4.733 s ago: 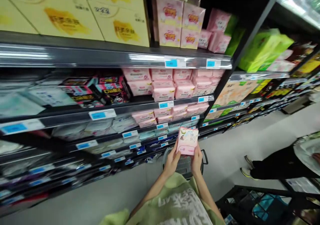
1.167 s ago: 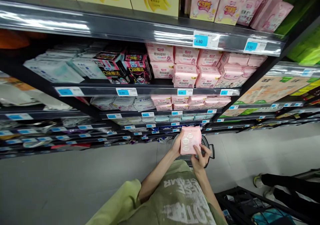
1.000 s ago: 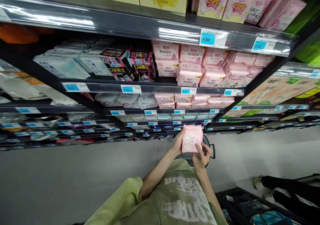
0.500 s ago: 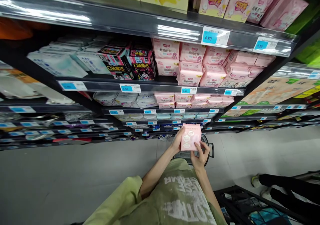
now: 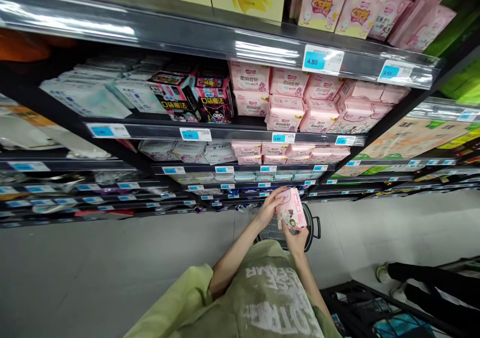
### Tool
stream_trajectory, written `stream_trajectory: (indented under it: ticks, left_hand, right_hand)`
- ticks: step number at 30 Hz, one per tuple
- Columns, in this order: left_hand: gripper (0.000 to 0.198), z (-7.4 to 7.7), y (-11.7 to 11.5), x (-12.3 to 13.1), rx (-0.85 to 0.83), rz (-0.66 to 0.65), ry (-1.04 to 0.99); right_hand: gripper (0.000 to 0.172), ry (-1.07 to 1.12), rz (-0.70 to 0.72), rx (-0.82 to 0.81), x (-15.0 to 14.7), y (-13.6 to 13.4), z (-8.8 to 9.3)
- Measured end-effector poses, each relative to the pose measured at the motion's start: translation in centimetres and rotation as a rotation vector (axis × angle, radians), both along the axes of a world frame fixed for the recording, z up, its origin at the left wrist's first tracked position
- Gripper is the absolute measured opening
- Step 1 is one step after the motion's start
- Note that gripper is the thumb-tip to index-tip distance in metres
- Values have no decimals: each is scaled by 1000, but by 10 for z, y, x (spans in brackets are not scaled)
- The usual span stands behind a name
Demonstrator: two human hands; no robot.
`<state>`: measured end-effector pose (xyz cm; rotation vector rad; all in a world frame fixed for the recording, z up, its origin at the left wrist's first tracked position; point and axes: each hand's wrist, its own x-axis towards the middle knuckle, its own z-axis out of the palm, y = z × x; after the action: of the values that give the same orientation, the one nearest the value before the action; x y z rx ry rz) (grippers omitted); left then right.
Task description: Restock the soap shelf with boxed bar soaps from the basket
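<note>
Yellow boxes cropped, basket partly hidden

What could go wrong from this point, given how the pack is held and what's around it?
1. The pink pack might slip if the grip of the left hand or right hand loosens; in this view it overlaps the basket.
2. The front shelf packs sit close to the shelf edge, so a bump could knock one off.
3. Another person's legs show at the right, so stepping that way might cause a collision.
</note>
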<state>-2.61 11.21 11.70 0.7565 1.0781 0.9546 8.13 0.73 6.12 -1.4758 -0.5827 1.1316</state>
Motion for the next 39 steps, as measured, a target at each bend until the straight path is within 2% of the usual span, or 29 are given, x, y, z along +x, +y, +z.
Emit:
stream_trajectory:
  ticks: [2,4,7,9,10,12,19,24,26,29,31,34,37,39]
  left_hand:
    - [52,-3,1,-3,40,28,40]
    - [57,-7,0,-5,104,49,43]
    - [51,-15,1,-6,146,-23,49]
    - [49,-22,2,-7,125,-73,91]
    - [49,-25,2,-7,114,-81,115]
    - [51,-29,4,-7,105,-75,140]
    - [52,-29,7,-10,105,-44,164]
    - [55,-23,6,-5,108,-67,137]
    - [54,-19,4,-2,92,-48,64]
    - [54,-15,2,0,33,52,-119]
    - [56,-13,0,0,16,98,-183]
    - [65,-13,-3,-3,69,83,-150]
    - [77,-11,-7,-6,151,-2,-72]
    - [78,-10,-11,-8,183,-49,16]
  right_hand:
    - [42,237,18,-37,1,4,-1]
    - [46,564,80,-79,3,5,-1]
    - [43,1160,141,-130,2,1,-2]
    - [37,1468,104,-127,-3,-4,-3]
    - [35,1586,83,-124,-6,-7,-4]
    - [33,1676,69,-121,-12,-11,-6]
    - [39,1704,101,-120,-15,-10,-10]
    - [40,1683,117,-123,-13,-5,-3]
    - [41,1562,130,-138,-12,0,1]
    - [42,1255,141,-121,-11,5,4]
    - [43,1125,140,-84,-10,6,4]
    - [47,1069,105,-46,-9,6,3]
    - [55,1076,55,-11,1,6,4]
    - [57,1069,37,10,14,8,5]
